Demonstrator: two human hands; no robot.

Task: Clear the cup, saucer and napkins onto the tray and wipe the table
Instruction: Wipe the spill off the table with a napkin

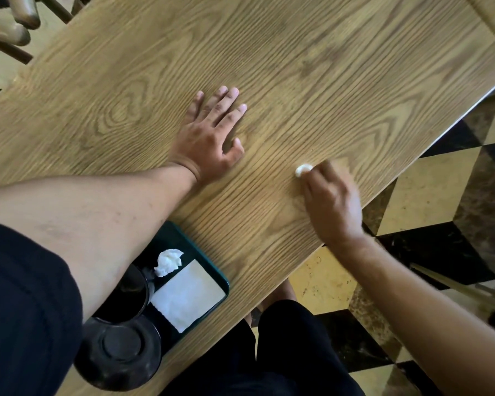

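Observation:
My left hand (212,138) lies flat and open on the wooden table (312,52), fingers spread. My right hand (330,204), blurred by motion, presses a small white wad of napkin (303,169) against the tabletop near the right edge. A dark green tray (212,267) sits at the near edge under my left forearm. On it are a crumpled white napkin (169,262), a flat folded napkin (187,295), a dark cup (130,292) and a black saucer (120,352).
Bentwood chair parts (17,27) stand beyond the table's far left corner. A checkered tile floor (429,195) runs along the right side. A wooden stick (463,290) lies on the floor at the right.

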